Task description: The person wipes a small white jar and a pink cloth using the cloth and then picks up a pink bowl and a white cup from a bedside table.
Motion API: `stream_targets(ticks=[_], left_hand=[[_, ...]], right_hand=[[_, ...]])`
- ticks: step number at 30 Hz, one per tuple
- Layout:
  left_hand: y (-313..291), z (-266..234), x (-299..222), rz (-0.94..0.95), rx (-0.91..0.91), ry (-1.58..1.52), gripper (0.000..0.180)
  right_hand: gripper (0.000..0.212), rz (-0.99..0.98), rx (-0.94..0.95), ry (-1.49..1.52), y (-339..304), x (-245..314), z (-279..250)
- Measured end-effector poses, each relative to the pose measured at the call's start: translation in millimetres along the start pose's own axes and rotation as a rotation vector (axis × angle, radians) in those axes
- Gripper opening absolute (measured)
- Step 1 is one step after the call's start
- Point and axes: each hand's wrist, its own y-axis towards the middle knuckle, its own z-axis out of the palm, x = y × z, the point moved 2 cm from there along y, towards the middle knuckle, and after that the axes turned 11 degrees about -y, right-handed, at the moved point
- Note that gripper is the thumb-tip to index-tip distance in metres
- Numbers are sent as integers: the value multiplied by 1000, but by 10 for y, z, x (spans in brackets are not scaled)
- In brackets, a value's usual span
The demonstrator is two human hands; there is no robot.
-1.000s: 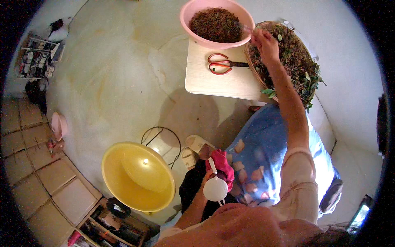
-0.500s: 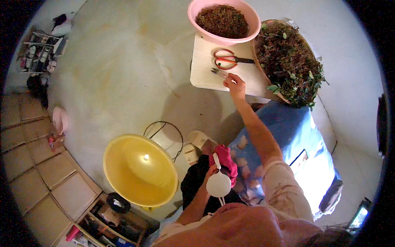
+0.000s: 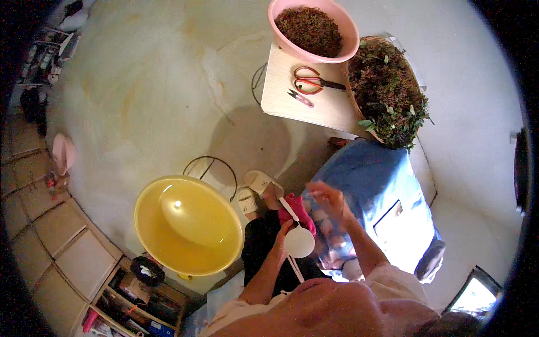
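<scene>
My right hand (image 3: 330, 197), somewhat blurred, is in the air above the blue cloth (image 3: 351, 171), its fingers apart with nothing seen in them. In front of my body, my left hand (image 3: 282, 231) is curled beside a white round disc with a narrow handle (image 3: 299, 242); the disc partly hides its fingers. Behind it lies a magenta cloth (image 3: 303, 212) by my dark-clothed leg. Small thread snips (image 3: 301, 98) with a pinkish handle rest on the light tabletop (image 3: 309, 115). Next to them lie red-handled scissors (image 3: 309, 82) with dark blades.
A pink basin (image 3: 351, 36) of brown-green plant bits stands on the table beside a round wicker basket (image 3: 352, 98) heaped with leafy sprigs. At left, a large yellow basin (image 3: 188, 224) sits near a thin dark wire ring (image 3: 210, 159). Cardboard boxes (image 3: 81, 261) line the far left.
My right hand has let go of the snips on the table and drawn back toward my body. My left hand stays close to the disc. The view has shifted slightly.
</scene>
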Motion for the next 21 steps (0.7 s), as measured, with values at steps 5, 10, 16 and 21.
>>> stream_targets(ticks=[5,10,16,21], left_hand=[[-48,-161,125,-70,149,-110,32],[-284,32,59,123,5,116,33],[-363,-151,117,247,157,254,32],[-527,-92,282,210,250,273,32]], right_hand=[[74,-218,353,-233,-769,515,167],[92,-155,325,-182,-1163,671,460],[88,-228,-4,0,-1464,442,881],[80,-273,-166,-99,-1780,390,944]])
